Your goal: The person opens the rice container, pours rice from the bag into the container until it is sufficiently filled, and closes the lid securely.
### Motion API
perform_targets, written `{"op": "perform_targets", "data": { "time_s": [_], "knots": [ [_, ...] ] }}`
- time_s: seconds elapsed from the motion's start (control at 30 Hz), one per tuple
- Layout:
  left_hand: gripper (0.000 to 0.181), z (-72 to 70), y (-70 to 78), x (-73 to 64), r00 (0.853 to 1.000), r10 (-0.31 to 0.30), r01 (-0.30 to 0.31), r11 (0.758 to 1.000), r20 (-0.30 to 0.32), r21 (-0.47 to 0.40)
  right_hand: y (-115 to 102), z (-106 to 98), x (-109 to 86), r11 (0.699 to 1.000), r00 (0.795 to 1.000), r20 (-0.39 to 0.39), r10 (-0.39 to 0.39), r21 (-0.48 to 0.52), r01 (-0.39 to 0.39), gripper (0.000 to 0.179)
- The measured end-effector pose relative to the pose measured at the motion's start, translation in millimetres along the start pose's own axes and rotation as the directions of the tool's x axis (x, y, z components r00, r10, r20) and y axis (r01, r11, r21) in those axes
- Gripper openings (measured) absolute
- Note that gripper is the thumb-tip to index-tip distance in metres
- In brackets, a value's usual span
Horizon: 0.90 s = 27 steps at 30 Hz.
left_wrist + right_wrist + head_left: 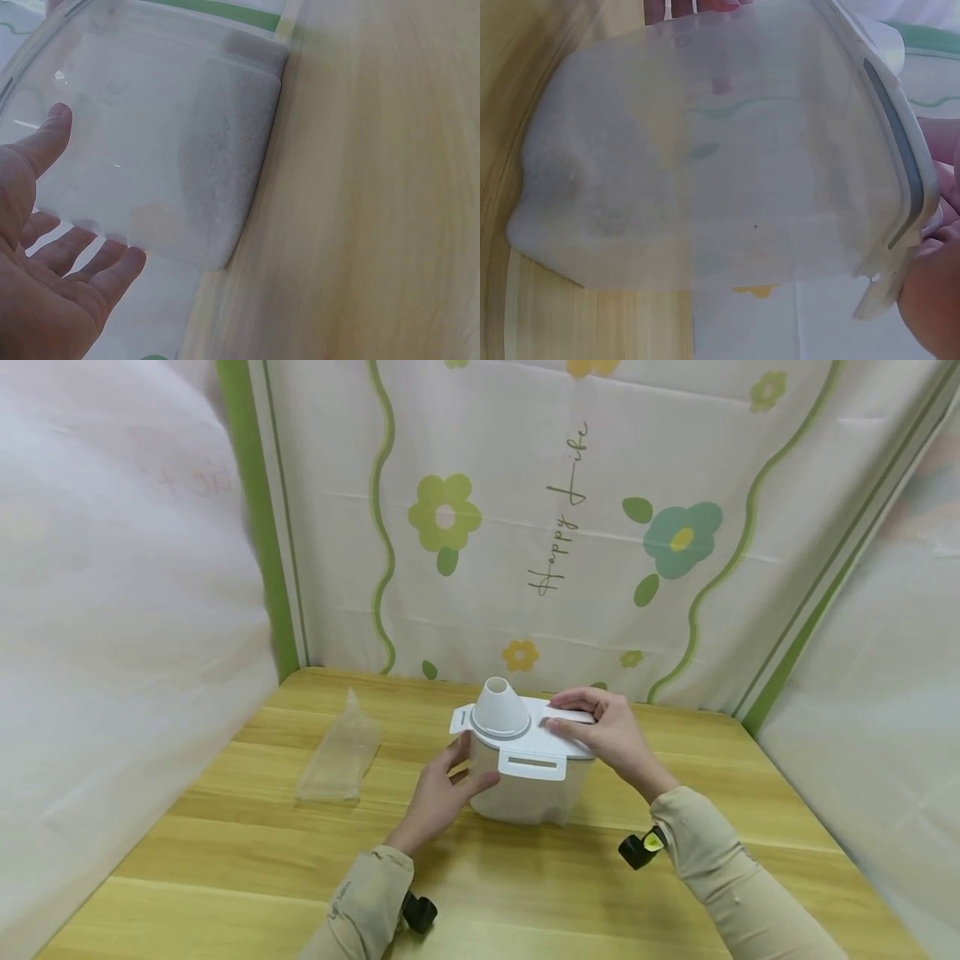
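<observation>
Head view: the translucent container (525,797) stands on the counter (247,852), just below the centre of the frame. Its white lid (534,742) carries a conical spout (500,714) and, at the near edge, a slotted latch (532,773). The right hand (611,731) pinches the white flap (572,716) on the lid between thumb and fingers. The left hand (448,787) is at the container's left end, fingers spread. A clear plastic bag (341,758), left of centre, appears in this view only.

Left wrist view: the left hand's thumb and fingers stand apart, lightly bent, with fingertips at the container wall; the lower wall and base, hidden behind the hand in the head view, are exposed.

Right wrist view: a grey strip (901,154) shows along the lid edge; the pinch is obscured.
</observation>
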<state>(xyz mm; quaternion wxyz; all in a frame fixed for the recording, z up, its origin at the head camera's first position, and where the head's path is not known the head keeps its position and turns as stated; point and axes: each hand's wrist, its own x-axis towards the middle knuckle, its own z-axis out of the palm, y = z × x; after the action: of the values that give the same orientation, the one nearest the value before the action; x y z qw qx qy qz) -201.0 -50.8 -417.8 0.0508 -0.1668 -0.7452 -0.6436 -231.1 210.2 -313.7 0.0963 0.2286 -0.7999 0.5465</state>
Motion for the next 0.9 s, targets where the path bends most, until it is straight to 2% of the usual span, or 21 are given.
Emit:
{"op": "perform_targets", "data": {
  "time_s": [0.1,0.2,0.43,0.63,0.9],
  "knots": [
    [0.080,-0.6,0.4,-0.1,1.000,0.000,0.000,1.000,-0.002,0.006,1,0,-2.8,0.999,0.999,-0.009,-0.035,0.031,0.035,0.032],
    [0.081,-0.9,0.7,-0.2,1.000,-0.003,0.003,1.000,0.000,0.009,0,0,-10.1,0.997,0.997,-0.051,-0.057,0.045,0.059,0.035],
    [0.083,-1.1,1.3,0.0,1.000,-0.007,0.007,1.000,0.005,0.017,2,2,-35.0,1.000,0.974,-0.228,-0.003,0.005,0.004,0.038],
    [0.084,-1.4,2.1,-0.3,1.000,-0.013,0.013,1.000,-0.001,0.024,6,8,-44.8,0.996,0.957,-0.287,0.032,0.089,-0.006,0.041],
    [0.083,-0.9,0.7,0.1,1.000,-0.014,0.014,1.000,0.011,0.015,14,12,-46.7,0.998,0.943,-0.330,0.035,0.063,-0.015,0.044]
  ]
}}
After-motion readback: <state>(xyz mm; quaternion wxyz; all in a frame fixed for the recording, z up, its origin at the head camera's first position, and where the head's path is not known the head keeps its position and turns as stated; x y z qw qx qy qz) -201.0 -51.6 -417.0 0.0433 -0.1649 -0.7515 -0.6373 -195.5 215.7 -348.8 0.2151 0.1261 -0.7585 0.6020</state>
